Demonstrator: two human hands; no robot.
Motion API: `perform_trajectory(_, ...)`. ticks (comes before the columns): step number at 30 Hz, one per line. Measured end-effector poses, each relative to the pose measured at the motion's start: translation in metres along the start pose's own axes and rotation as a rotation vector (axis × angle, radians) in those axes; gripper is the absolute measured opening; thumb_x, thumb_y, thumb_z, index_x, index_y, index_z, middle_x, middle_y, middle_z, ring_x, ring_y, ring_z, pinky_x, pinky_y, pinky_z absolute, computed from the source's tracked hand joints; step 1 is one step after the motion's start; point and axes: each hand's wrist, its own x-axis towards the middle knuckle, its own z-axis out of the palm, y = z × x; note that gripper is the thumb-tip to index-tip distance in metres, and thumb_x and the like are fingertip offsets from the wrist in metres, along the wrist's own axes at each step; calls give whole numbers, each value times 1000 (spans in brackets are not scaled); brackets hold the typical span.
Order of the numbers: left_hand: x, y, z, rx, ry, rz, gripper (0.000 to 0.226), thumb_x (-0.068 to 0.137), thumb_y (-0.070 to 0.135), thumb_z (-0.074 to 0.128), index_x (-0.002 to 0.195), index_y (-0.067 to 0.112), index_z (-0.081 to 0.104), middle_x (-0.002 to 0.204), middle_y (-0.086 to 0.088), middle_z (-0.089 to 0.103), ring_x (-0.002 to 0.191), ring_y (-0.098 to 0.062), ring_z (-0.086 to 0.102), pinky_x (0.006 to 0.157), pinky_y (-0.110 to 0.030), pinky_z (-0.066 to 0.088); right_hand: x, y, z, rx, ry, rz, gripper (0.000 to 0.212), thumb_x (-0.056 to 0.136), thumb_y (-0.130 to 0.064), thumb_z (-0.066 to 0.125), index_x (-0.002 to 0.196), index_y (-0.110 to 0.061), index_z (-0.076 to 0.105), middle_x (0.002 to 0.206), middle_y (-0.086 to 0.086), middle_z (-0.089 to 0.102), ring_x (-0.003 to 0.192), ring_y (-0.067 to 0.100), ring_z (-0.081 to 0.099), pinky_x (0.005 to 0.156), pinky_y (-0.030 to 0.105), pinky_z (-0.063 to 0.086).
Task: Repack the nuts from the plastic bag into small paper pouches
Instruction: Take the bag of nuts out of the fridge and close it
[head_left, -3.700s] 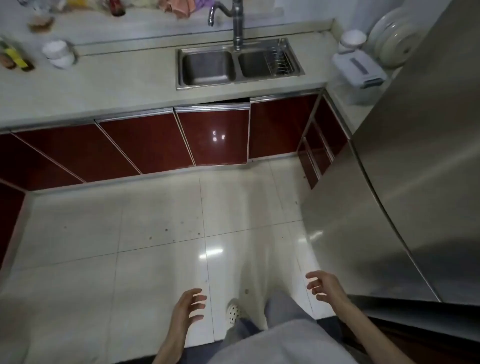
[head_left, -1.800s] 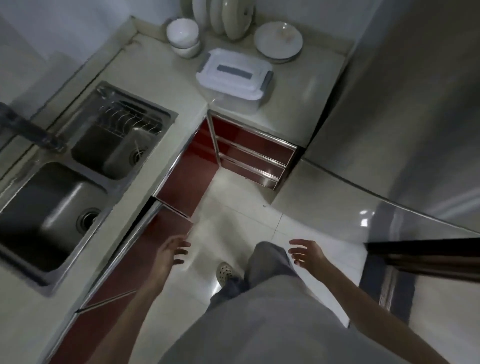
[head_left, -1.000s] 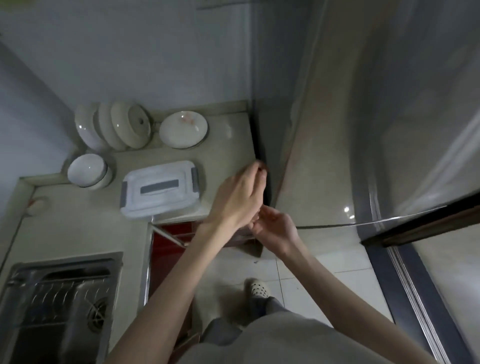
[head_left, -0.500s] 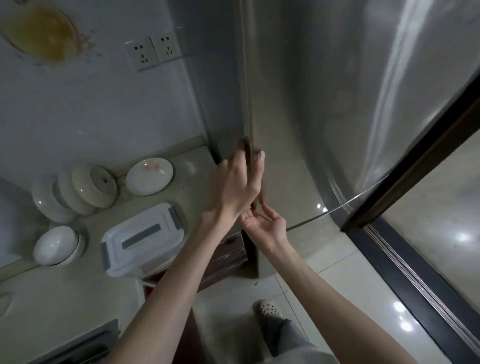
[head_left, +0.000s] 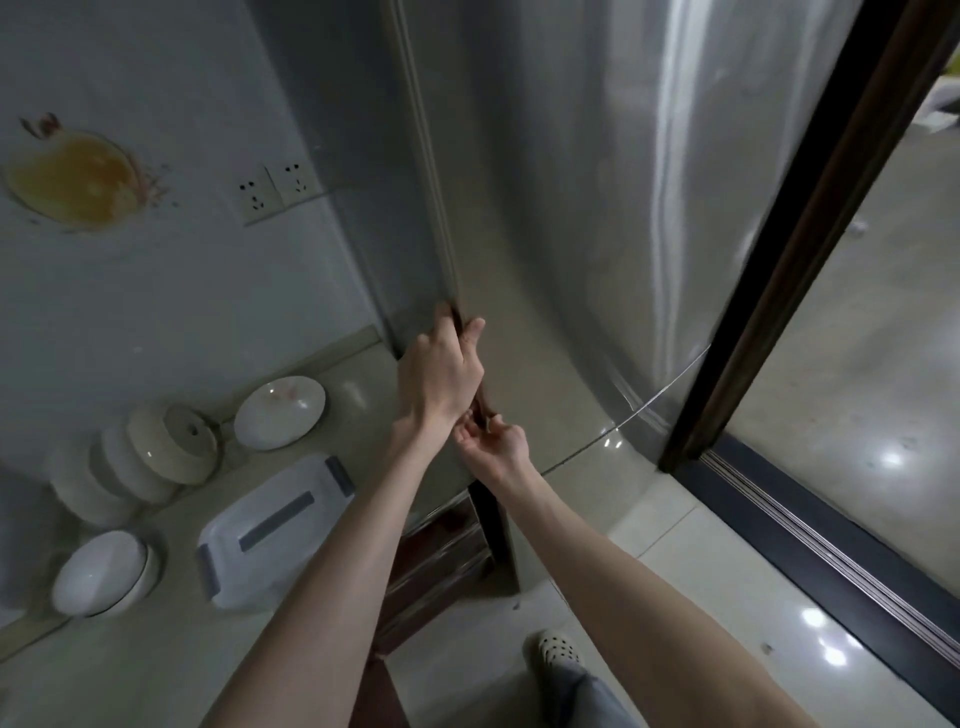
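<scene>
Fridge door (head_left: 545, 234) edge gripped by left hand (head_left: 441, 374), right hand (head_left: 496, 441) fingers curled below; lidded container (head_left: 275, 530), bowls (head_left: 104, 571) on counter (head_left: 130, 665).

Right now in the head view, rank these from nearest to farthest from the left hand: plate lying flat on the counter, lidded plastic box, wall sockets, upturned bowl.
From the left hand:
1. Plate, just to its left on the counter.
2. Box and sockets, below-left and upper-left; too close to call.
3. Bowl, far lower-left.

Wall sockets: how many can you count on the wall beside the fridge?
2. The left socket and the right socket sit side by side on the wall, above the counter and left of the fridge. None looks hidden.
</scene>
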Motion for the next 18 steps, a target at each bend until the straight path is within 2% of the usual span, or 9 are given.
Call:
perform_trajectory(2, -7, 6, -2, 10, 8, 22, 35, 99, 34, 48, 98, 1, 59, 76, -23, 69, 69, -43, 64, 47, -30, 18, -7, 2, -8, 15, -16, -24, 25, 96, -10, 28, 77, -12, 44, 88, 15, 55, 72, 23, 49, 73, 32, 43)
perform_trajectory(4, -19, 13, -2, 23, 15, 52, 41, 99, 36, 48, 99, -3, 61, 75, -23, 69, 67, -43, 64, 49, -29, 22, -18, 1, -23, 62, -49, -34, 22, 97, -12, 33, 80, -10, 48, 87, 15, 54, 74, 24, 51, 88, 31, 43)
perform_trajectory(6, -36, 24, -1, 8, 16, 90, 44, 98, 38, 47, 97, -2, 62, 70, -19, 68, 62, -40, 65, 50, -27, 25, -34, -4, -39, 127, -81, -32, 25, 98, -17, 37, 83, -4, 51, 89, 15, 55, 80, 26, 52, 106, 30, 35)
perform_trajectory(8, -54, 40, -2, -60, 33, 147, 39, 96, 39, 48, 93, 2, 59, 63, -13, 66, 54, -35, 63, 47, -24, 26, -55, -12, -57, 184, -90, -41, 29, 99, -20, 38, 84, -1, 53, 89, 16, 56, 83, 27, 53, 112, 30, 31)
perform_trajectory(11, -82, 68, -2, -187, 23, 264, 32, 93, 38, 55, 91, 7, 59, 61, -3, 66, 49, -21, 62, 48, -13, 28, -92, -28, -90, 272, -82, -64, 33, 99, -21, 40, 88, 3, 59, 87, 18, 60, 89, 27, 56, 113, 30, 31)
perform_trajectory(14, -104, 101, 3, -272, -27, 407, 31, 91, 42, 57, 84, 12, 60, 56, 6, 63, 43, -9, 58, 47, -5, 34, -129, -50, -122, 380, -70, -130, 37, 98, -19, 44, 83, 7, 65, 90, 19, 63, 92, 26, 57, 110, 28, 34)
perform_trajectory(15, -109, 114, 7, -284, -41, 449, 33, 91, 44, 58, 81, 13, 61, 54, 6, 62, 42, -9, 58, 45, -6, 36, -141, -59, -131, 410, -62, -158, 34, 98, -18, 45, 83, 5, 65, 90, 19, 63, 90, 25, 57, 109, 26, 35)
perform_trajectory(16, -115, 128, 11, -289, -33, 497, 34, 90, 44, 61, 77, 13, 60, 51, 5, 60, 40, -10, 56, 42, -12, 40, -152, -69, -141, 437, -54, -187, 31, 97, -17, 46, 83, 5, 64, 87, 19, 64, 88, 24, 58, 106, 24, 38)
perform_trajectory(18, -125, 158, 21, -306, 9, 594, 34, 87, 42, 66, 69, 14, 57, 46, 4, 57, 37, -12, 54, 39, -17, 40, -173, -90, -158, 487, -60, -236, 27, 95, -16, 48, 83, 4, 62, 80, 19, 65, 81, 22, 57, 92, 21, 45)
